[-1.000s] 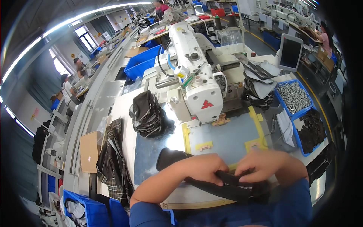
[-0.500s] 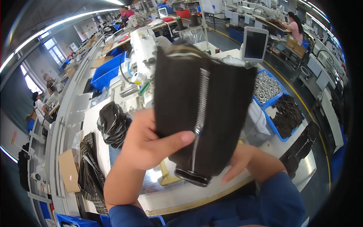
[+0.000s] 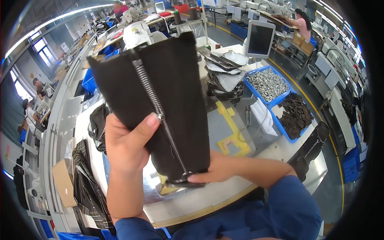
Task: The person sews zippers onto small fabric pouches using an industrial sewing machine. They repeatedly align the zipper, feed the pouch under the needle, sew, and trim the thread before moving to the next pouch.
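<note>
A dark, tube-like fabric piece point(image 3: 184, 88) hangs in front of me above the worktable, tilted with its top toward the left. A silver metal zipper point(image 3: 147, 86) runs down its face. My left hand point(image 3: 127, 146) grips the piece's left side, its thumb pressed beside the zipper slider; the other fingers are behind the fabric. My right hand point(image 3: 214, 169) holds the lower right edge, with its fingertips at the zipper's bottom end. A dark ribbed edge shows underneath.
A yellow-edged template plate point(image 3: 236, 132) lies on the table. To its right stand blue trays of metal fittings point(image 3: 266, 84) and dark scraps point(image 3: 296, 114). Stacked pieces point(image 3: 226, 76), a monitor point(image 3: 260, 38) and a sewing machine point(image 3: 136, 34) stand behind. Plaid cloth point(image 3: 86, 180) lies left.
The fabric piece has moved left, and its top now leans left instead of right. My right hand, apart from it before, now grips its lower end.
</note>
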A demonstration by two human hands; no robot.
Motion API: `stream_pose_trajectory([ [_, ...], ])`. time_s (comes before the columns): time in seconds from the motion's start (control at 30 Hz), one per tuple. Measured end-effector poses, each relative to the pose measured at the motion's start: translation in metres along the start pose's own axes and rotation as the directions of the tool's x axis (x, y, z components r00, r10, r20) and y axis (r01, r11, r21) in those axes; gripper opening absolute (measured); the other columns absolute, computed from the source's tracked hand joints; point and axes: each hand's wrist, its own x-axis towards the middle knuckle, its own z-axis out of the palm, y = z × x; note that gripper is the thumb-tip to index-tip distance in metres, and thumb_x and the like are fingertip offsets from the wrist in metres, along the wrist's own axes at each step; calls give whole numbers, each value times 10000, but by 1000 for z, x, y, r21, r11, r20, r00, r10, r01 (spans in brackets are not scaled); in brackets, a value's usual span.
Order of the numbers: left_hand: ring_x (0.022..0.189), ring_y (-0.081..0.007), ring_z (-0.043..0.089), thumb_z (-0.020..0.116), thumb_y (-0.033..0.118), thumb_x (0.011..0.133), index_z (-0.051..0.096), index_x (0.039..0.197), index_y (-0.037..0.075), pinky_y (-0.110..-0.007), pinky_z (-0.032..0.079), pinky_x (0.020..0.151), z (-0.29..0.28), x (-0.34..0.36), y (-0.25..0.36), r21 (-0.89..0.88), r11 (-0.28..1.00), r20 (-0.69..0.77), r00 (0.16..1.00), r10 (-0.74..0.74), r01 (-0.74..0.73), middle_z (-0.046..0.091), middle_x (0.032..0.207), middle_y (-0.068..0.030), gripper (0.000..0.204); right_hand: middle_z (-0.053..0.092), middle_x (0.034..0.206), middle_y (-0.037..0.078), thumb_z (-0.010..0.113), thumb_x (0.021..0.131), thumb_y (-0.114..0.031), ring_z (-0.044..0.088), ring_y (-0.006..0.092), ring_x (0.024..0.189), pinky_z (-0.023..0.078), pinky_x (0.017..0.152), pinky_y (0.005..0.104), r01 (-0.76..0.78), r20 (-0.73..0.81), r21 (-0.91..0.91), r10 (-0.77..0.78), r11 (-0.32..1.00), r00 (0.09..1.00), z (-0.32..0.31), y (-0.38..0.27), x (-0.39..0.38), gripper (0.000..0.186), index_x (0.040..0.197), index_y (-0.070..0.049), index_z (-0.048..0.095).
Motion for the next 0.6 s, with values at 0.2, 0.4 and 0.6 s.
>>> stream_pose_trajectory([
  [0.2, 1003, -210, 761, 702, -2, 1005, 723, 1211, -54, -366, 615, 912, -30, -16, -27, -63, 981, -118, 975, -191, 184, 782, 1147, -142, 214, 738, 1100, 272, 702, 990, -596, 713, 398, 1042, 558, 938, 444, -84, 67, 60, 80, 995, 995, 15, 11, -43, 688, 1337, -2, 691],
  [0.4, 962, -126, 710, 763, 7, 966, 732, 1224, -23, -308, 578, 868, -43, -49, -93, 136, 900, -147, 907, -395, 414, 782, 1088, -67, 262, 783, 1072, 119, 770, 998, -396, 722, 190, 969, 582, 867, 356, -212, -184, 212, 252, 954, 950, -28, 18, -1, 515, 1267, 36, 691],
  [0.6, 983, -138, 707, 823, -7, 906, 746, 1197, -28, -315, 574, 887, -37, -54, -84, 238, 909, -106, 940, -325, 341, 781, 1086, -69, 302, 784, 1049, 55, 789, 987, -152, 666, 72, 956, 558, 831, 296, 46, -361, 339, 84, 940, 929, -58, -15, 40, 250, 1186, -6, 746],
])
